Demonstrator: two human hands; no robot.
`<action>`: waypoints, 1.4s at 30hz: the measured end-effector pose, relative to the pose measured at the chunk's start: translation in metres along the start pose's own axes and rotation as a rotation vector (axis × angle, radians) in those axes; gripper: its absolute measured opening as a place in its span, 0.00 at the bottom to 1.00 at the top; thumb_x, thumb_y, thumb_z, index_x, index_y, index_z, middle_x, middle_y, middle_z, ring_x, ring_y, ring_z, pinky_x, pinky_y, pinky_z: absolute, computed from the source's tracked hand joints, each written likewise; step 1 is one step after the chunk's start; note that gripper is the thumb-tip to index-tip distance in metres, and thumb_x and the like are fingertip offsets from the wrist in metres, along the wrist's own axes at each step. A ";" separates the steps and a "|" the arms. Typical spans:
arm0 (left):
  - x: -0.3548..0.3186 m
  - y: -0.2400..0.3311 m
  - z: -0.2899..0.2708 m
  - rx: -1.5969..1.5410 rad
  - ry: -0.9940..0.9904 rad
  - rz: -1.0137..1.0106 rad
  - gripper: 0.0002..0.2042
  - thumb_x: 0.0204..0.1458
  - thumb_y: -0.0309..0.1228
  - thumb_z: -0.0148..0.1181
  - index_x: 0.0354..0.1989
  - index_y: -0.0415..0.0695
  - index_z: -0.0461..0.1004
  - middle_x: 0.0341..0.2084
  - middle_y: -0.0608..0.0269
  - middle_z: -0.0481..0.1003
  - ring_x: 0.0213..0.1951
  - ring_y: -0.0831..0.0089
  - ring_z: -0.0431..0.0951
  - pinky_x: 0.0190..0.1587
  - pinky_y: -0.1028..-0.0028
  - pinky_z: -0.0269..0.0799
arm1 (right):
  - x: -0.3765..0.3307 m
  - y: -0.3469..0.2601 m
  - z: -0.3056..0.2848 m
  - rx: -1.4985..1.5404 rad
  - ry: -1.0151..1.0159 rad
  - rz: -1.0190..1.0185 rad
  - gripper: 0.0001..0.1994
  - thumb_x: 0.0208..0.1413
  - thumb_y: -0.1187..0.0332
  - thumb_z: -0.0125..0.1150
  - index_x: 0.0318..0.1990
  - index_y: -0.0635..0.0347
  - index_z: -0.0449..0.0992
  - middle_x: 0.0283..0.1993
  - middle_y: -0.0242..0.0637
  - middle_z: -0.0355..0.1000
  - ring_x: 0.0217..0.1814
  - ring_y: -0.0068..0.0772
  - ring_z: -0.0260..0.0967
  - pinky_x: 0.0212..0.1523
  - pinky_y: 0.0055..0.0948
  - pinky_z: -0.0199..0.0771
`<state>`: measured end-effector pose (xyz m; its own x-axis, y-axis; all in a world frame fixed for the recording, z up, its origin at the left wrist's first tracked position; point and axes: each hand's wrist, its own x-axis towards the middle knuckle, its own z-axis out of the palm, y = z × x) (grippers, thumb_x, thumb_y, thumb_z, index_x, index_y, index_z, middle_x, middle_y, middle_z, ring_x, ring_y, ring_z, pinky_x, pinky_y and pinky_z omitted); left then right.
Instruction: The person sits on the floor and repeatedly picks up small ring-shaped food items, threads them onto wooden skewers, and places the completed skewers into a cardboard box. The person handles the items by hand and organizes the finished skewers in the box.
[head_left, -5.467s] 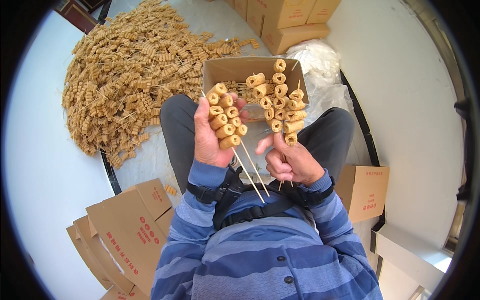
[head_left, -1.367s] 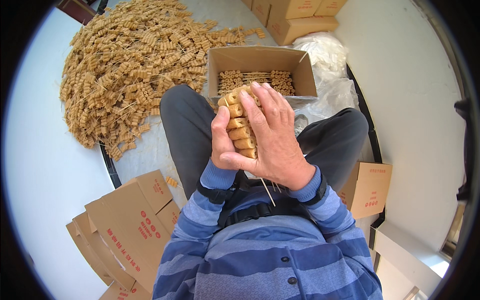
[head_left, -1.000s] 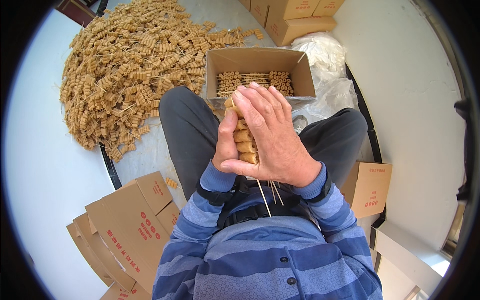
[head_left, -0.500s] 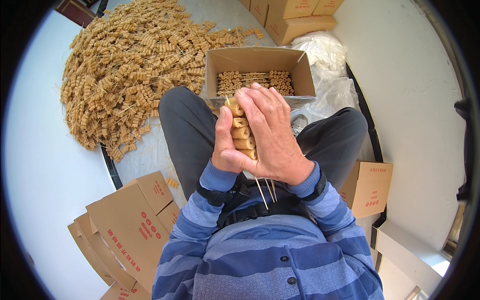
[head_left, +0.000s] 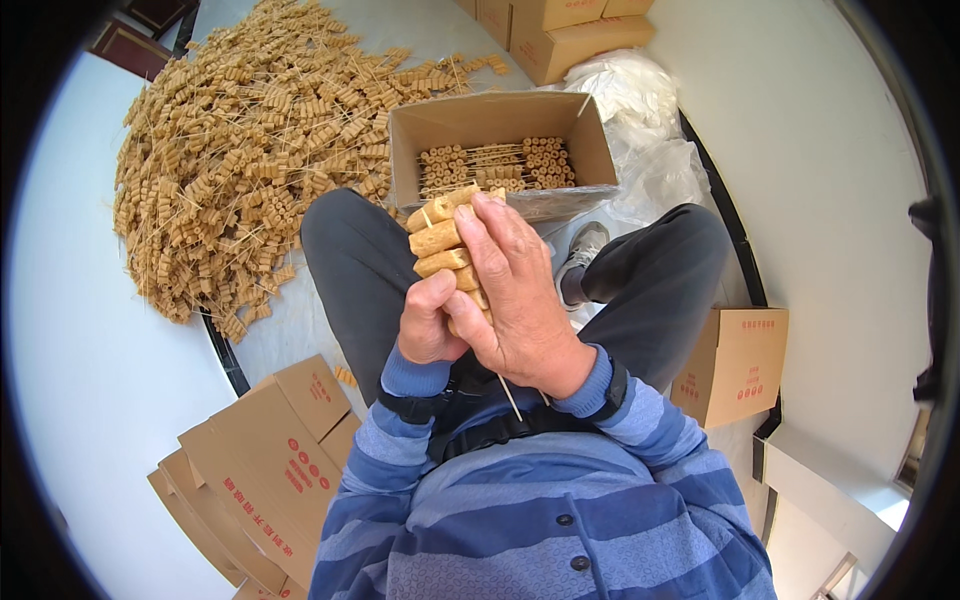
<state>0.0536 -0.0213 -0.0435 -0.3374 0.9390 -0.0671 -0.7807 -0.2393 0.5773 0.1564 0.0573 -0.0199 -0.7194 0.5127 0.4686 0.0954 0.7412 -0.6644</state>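
Between my two hands is a small bundle of skewers (head_left: 437, 237), golden-brown hollow rolls threaded on thin wooden sticks. My left hand (head_left: 432, 318) is closed round the lower left side of the bundle, thumb raised against the rolls. From the right, my right hand (head_left: 527, 295) wraps over it with the fingers pointing up and away. Stick ends poke out below my palms, toward my waist. How many skewers I hold is hidden by the fingers. Just beyond my hands stands an open cardboard box (head_left: 590, 150) with rows of the same skewers (head_left: 490, 162) stacked inside.
A large heap of loose skewers (head_left: 250, 150) covers the floor at the far left. Flattened cartons (head_left: 250, 480) lean at the lower left. One carton (head_left: 735, 365) stands by my right knee, others (head_left: 580, 45) at the back. Clear plastic bags (head_left: 640, 120) lie beside the open box.
The bundle has tilted to the left, and more of its rolls' long sides show. My left hand has slid down toward its lower end; my right hand stays on it.
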 end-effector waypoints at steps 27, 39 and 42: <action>0.262 -0.016 -0.068 2.161 -0.602 0.255 0.45 0.42 0.39 0.68 0.72 0.46 0.53 0.59 0.41 0.61 0.61 0.45 0.62 0.64 0.52 0.57 | -0.009 0.134 0.021 -0.337 -0.274 0.396 0.30 0.56 0.61 0.64 0.65 0.61 0.65 0.70 0.49 0.58 0.74 0.51 0.52 0.73 0.50 0.50; 0.307 -0.102 -0.169 2.500 -0.715 0.285 0.47 0.43 0.39 0.70 0.73 0.51 0.52 0.62 0.44 0.59 0.63 0.47 0.58 0.67 0.49 0.51 | -0.028 0.153 0.036 -0.380 -0.537 0.529 0.21 0.58 0.66 0.54 0.58 0.63 0.72 0.57 0.44 0.71 0.65 0.45 0.63 0.73 0.52 0.49; 0.311 -0.106 -0.191 2.514 -0.708 0.327 0.47 0.44 0.39 0.70 0.74 0.52 0.51 0.62 0.44 0.59 0.63 0.47 0.58 0.68 0.49 0.50 | -0.031 0.150 0.039 -0.351 -0.537 0.520 0.20 0.58 0.68 0.53 0.57 0.63 0.72 0.56 0.44 0.71 0.64 0.45 0.64 0.72 0.53 0.50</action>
<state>-0.0685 0.2486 -0.2811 0.2323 0.9726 -0.0116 0.9706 -0.2326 -0.0613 0.1668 0.1361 -0.1569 -0.7467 0.6165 -0.2498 0.6522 0.6047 -0.4571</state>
